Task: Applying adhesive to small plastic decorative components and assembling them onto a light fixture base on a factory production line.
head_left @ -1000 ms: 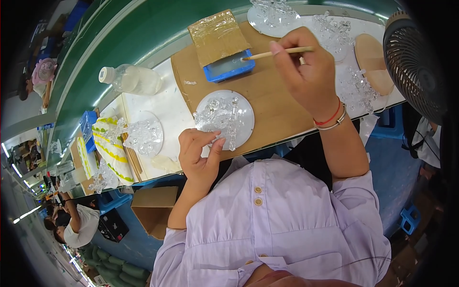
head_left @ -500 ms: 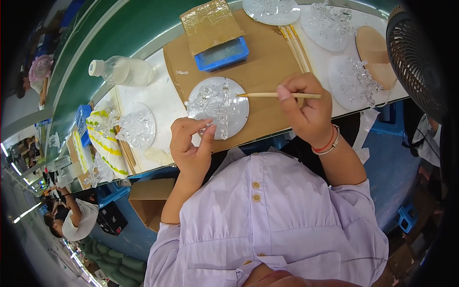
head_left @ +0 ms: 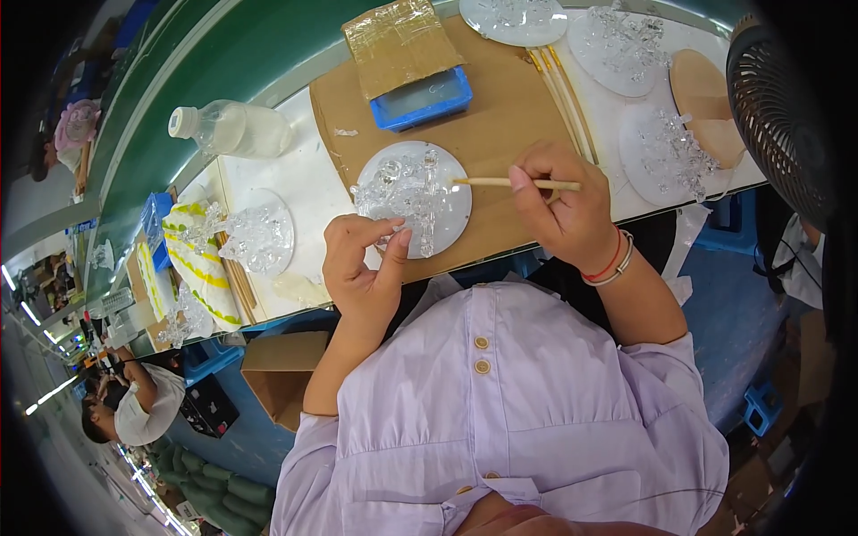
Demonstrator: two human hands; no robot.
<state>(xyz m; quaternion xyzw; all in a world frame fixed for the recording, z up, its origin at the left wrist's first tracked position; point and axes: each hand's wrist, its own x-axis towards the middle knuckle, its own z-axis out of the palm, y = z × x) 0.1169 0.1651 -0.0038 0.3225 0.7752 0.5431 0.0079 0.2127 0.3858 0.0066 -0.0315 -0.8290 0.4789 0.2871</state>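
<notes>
A round white plate in front of me carries a cluster of clear, glass-like pieces. Beside its lower left edge, my left hand has thumb and forefinger pinched around a small clear piece; its exact shape is hard to make out. My right hand is closed around a slim pale wooden stick, which looks like a fine brush. Its narrow tip points left, over the right part of the plate. Whether the tip touches anything cannot be told.
A blue tray with liquid sits behind, a cardboard flap over it. Further right lie wooden sticks and plates of clear pieces. A bottle and another plate stand left; a fan is at right.
The stick has shifted slightly in my right hand, its rear end now closer to the fingers. My left hand keeps its pinch. The whole view has slid slightly.
</notes>
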